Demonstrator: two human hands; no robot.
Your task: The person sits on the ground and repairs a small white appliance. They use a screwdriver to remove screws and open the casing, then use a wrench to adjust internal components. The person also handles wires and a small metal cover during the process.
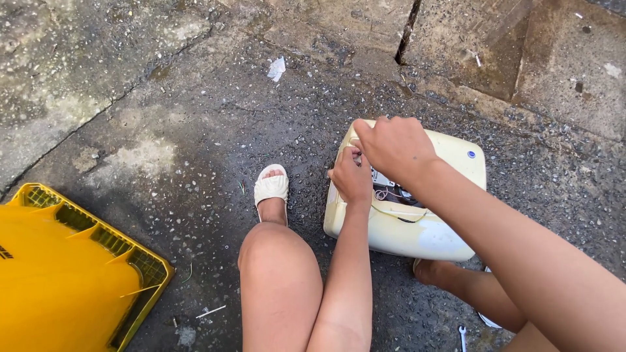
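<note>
A cream-coloured plastic appliance casing [450,234] lies on the rough ground in front of me, with an opening that shows wires inside. My left hand [351,177] is closed at the casing's left edge, pinching something small that I cannot make out. My right hand [393,145] rests over the casing's far left corner, fingers curled down onto it. What the right fingers grip is hidden.
An upturned yellow plastic crate [72,274] sits at the lower left. My left foot in a white sandal [271,188] is beside the casing. A small wrench [462,336] lies at the bottom edge. A scrap of white litter [277,68] and a pavement crack [407,29] are further off.
</note>
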